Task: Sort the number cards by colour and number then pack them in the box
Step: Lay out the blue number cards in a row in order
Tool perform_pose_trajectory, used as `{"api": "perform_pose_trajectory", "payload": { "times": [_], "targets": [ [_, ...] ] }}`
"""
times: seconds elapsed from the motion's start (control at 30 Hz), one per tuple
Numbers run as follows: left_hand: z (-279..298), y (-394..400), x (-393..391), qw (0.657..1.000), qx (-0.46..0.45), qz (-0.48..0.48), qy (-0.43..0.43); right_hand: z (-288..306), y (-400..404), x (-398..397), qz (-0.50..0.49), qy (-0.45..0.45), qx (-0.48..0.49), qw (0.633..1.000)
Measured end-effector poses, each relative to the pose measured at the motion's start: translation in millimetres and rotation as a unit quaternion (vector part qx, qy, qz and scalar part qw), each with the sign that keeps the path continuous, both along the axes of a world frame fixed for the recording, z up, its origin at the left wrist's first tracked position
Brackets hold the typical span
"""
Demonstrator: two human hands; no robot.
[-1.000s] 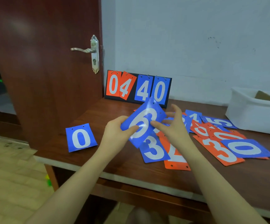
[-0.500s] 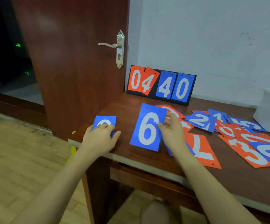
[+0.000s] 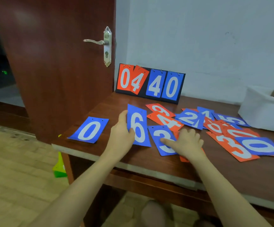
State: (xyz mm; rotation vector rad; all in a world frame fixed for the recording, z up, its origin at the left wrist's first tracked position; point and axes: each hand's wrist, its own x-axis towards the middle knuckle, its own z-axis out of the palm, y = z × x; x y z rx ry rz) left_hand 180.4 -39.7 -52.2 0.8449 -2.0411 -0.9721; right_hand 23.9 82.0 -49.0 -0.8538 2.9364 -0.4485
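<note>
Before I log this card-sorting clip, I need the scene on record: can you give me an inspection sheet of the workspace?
Surface: brown wooden table, pale front edge.
Job's things: blue 0 card lies apart at the left; blue 6 card and blue 3 card beside it; mixed pile of red and blue cards to the right; white box at the far right.
Clutter: scoreboard stand showing 04 40 against the wall.
Grippers: left hand holds the 6 card's left edge; right hand presses the 3 card, thumb on it.
Cables: nothing seen.
Surroundings: open dark red door with metal handle, pale wall, tiled floor.
</note>
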Motion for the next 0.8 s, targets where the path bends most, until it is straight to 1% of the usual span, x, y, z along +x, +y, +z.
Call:
{"api": "perform_pose_trajectory", "payload": {
  "times": [0.13, 0.23, 0.27, 0.33, 0.37, 0.43, 0.47, 0.53, 0.57, 0.6, 0.63, 0.73, 0.8],
  "targets": [
    [-4.3, -2.8, -3.9, 0.999, -0.051, -0.001, -0.015, 5.1, -10.0, -6.1, 0.004, -0.077, 0.001, 0.997],
    [-5.5, -4.5, -3.8, 0.998, -0.063, 0.008, -0.019, 8.4, -15.3, -11.1, 0.010, -0.112, -0.012, 0.994],
    [-6.0, -4.8, -3.5, 0.998, -0.065, 0.008, -0.015, 6.3, -14.9, -12.3, 0.017, -0.118, -0.039, 0.992],
    [-6.0, -3.5, -1.8, 0.998, -0.067, 0.009, -0.004, 1.9, -10.8, -11.5, 0.053, -0.129, -0.142, 0.980],
    [-5.3, -2.3, -0.9, 0.997, -0.073, 0.011, 0.003, 0.5, -7.8, -11.2, 0.076, -0.140, -0.211, 0.964],
    [-1.7, 2.0, -0.3, 0.996, -0.088, 0.018, 0.025, 5.4, 2.4, -10.9, 0.097, -0.168, -0.354, 0.915],
    [1.5, 5.2, -1.5, 0.995, -0.090, 0.016, 0.043, 11.3, 8.7, -12.2, 0.094, -0.191, -0.420, 0.882],
    [9.5, 15.0, -8.2, 0.994, -0.081, -0.006, 0.073, 26.4, 24.8, -15.9, 0.076, -0.265, -0.534, 0.799],
    [13.6, 21.3, -14.0, 0.994, -0.071, -0.029, 0.079, 33.5, 34.5, -18.0, 0.074, -0.302, -0.576, 0.756],
    [17.0, 28.6, -22.0, 0.993, -0.057, -0.058, 0.082, 36.6, 43.9, -21.6, 0.080, -0.325, -0.600, 0.727],
    [19.5, 37.6, -31.3, 0.991, -0.038, -0.096, 0.087, 39.3, 53.8, -23.2, 0.091, -0.330, -0.604, 0.720],
    [25.0, 78.6, -62.2, 0.970, 0.032, -0.205, 0.129, 35.4, 80.7, -28.4, 0.084, -0.312, -0.585, 0.743],
    [27.5, 109.1, -83.3, 0.951, 0.092, -0.247, 0.162, 31.3, 101.9, -36.8, 0.062, -0.305, -0.587, 0.747]
  ]
}}
